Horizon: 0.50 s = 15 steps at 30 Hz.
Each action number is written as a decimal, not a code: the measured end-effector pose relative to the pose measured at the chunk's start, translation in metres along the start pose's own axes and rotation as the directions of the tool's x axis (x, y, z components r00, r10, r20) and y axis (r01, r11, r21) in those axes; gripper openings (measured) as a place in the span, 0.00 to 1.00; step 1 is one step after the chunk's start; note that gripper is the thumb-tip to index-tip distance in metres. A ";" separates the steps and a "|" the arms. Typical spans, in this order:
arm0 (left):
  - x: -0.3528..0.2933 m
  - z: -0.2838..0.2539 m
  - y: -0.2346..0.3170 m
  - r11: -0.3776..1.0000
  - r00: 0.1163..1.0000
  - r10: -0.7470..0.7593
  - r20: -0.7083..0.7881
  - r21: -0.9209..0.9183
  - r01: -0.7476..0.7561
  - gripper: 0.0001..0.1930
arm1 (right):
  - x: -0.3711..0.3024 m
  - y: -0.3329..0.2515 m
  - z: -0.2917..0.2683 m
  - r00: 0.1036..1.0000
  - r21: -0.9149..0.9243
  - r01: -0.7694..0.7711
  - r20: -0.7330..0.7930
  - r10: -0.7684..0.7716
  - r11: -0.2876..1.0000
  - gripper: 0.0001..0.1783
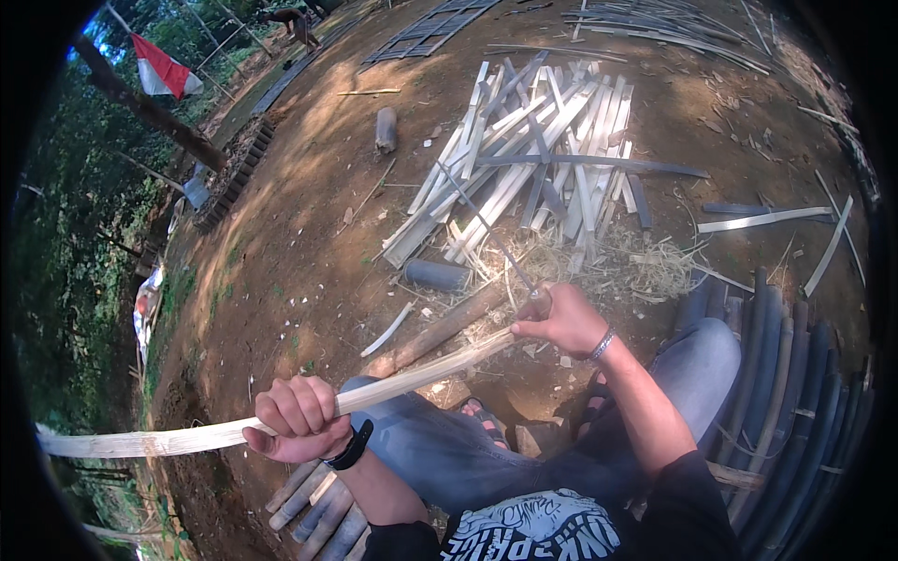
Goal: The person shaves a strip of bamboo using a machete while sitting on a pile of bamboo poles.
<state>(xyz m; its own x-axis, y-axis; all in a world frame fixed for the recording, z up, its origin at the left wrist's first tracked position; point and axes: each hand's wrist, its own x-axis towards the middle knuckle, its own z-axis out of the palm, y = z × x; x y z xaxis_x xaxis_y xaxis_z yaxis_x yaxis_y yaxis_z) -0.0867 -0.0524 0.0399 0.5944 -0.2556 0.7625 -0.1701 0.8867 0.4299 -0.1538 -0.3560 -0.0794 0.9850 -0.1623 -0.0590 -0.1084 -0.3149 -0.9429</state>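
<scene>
My left hand (297,418) is closed around a long pale bamboo slat (187,435) that runs from the far left across my lap toward my right hand. My right hand (561,320) grips the handle of a long thin knife (486,229), its blade pointing up and away. The blade's base meets the slat's right end, where thin fibres curl off. I sit with both knees in blue jeans (449,449), feet in sandals on the dirt.
A heap of split pale bamboo slats (533,150) lies ahead on the brown dirt. Dark bamboo poles (795,393) are stacked at my right, more under my left arm. A log (440,332) and a short dark bamboo section (435,274) lie near my feet. A red-and-white flag (164,67) hangs upper left.
</scene>
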 end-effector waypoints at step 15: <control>-0.005 -0.019 0.026 0.992 0.989 0.074 -0.125 -0.094 -0.086 0.26 | -0.005 -0.019 -0.018 0.982 0.463 -0.183 0.131 0.137 0.868 0.14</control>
<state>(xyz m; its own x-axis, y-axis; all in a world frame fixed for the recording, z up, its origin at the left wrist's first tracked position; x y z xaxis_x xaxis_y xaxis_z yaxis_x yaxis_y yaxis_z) -0.0787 -0.0203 0.0380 0.6737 -0.1396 0.7257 -0.1457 0.9376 0.3156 -0.1592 -0.3662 -0.0556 0.9698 -0.0799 -0.2303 -0.2121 0.1891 -0.9588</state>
